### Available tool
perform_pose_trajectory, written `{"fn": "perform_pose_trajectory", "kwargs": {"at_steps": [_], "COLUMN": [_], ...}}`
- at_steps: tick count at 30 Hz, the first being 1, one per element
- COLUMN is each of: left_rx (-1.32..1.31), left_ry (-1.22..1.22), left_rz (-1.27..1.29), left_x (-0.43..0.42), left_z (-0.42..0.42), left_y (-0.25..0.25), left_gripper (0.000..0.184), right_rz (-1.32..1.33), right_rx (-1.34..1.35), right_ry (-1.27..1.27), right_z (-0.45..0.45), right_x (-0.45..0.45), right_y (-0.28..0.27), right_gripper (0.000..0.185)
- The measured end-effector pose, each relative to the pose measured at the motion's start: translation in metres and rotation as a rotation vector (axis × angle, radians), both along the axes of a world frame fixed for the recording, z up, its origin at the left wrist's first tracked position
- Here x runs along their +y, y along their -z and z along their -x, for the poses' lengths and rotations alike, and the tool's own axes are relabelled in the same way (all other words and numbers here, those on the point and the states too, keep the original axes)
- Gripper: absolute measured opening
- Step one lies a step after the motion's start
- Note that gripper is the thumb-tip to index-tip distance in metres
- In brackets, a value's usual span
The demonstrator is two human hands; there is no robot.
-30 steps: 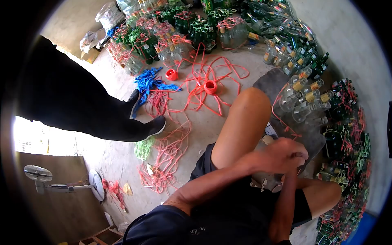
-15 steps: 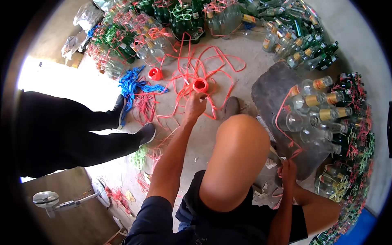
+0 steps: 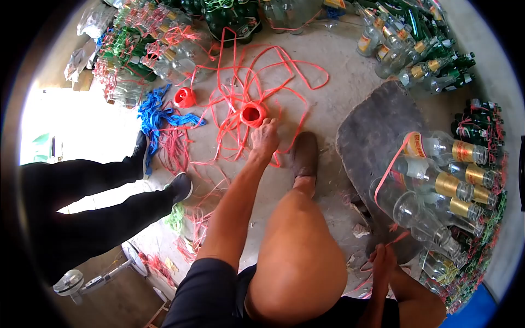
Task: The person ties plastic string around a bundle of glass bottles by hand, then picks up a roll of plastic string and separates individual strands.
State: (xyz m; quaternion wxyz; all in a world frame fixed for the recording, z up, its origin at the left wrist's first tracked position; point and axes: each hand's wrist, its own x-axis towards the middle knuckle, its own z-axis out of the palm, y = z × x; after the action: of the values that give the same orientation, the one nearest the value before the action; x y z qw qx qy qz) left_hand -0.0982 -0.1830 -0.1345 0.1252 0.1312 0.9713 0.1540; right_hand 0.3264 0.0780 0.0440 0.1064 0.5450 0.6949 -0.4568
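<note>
On the floor [image 3: 339,60] we note a dark slab [image 3: 372,126], and on it a group of clear bottles [image 3: 437,177], necks directed to the right of view, with a red loop [image 3: 389,174] along their sides. The left hand [image 3: 265,139] is extended, fingers curled at the near right rim of the red roll [image 3: 254,121]; we cannot tell whether it pinches anything. The right hand [image 3: 383,261], near the slab, pinches a red strand [image 3: 397,239] between thumb and fingers. We judge the step in hand to be a reach to the roll; the next move calls for a sure grip there and a steady pinch at the right. The roll sits left of the slab, well apart from the bottles; its bore faces upward, its axis apparently near upright. The strand points up and rightward from the fingers, toward the bottles.
</note>
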Motion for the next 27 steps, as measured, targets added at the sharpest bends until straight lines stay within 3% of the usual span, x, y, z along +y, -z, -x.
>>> {"fn": "perform_pose_trajectory", "kwargs": {"at_steps": [2, 5, 6, 9, 15, 19, 21, 24, 27], "left_rx": [0.081, 0.429, 0.444, 0.315, 0.309, 0.417, 0.377, 0.267, -0.187], "left_ry": [-0.006, 0.065, -0.062, -0.053, -0.004, 0.004, -0.042, -0.11, -0.306], "left_rz": [-0.066, -0.181, -0.148, 0.095, 0.24, 0.219, 0.073, -0.042, -0.542], "left_x": [0.0, -0.013, -0.017, -0.031, -0.036, -0.035, -0.035, -0.047, -0.058], "left_z": [0.001, 0.007, 0.008, 0.006, 0.018, 0.029, 0.027, 0.023, 0.01], "left_y": [-0.006, -0.022, -0.019, -0.011, 0.014, 0.004, -0.018, -0.055, -0.121], "left_gripper": [0.029, 0.036, 0.049, 0.056, 0.029, 0.019, 0.022, 0.033, 0.033], "right_rz": [-0.022, -0.045, -0.054, -0.035, -0.067, -0.09, -0.072, -0.357, -0.384], "right_rx": [0.028, 0.03, 0.027, 0.088, 0.038, 0.052, -0.027, -0.102, -0.057], "right_ry": [0.01, -0.017, -0.03, -0.017, -0.029, -0.057, -0.055, -0.348, -0.358], "right_z": [-0.008, -0.013, -0.013, -0.014, -0.012, -0.03, -0.027, -0.036, -0.027], "right_x": [0.001, 0.002, 0.002, 0.002, 0.001, 0.007, 0.009, 0.011, 0.004], "right_y": [0.012, 0.017, 0.017, 0.02, 0.018, 0.031, 0.029, 0.036, 0.022], "right_gripper": [0.031, 0.032, 0.033, 0.031, 0.03, 0.029, 0.029, 0.035, 0.037]}}
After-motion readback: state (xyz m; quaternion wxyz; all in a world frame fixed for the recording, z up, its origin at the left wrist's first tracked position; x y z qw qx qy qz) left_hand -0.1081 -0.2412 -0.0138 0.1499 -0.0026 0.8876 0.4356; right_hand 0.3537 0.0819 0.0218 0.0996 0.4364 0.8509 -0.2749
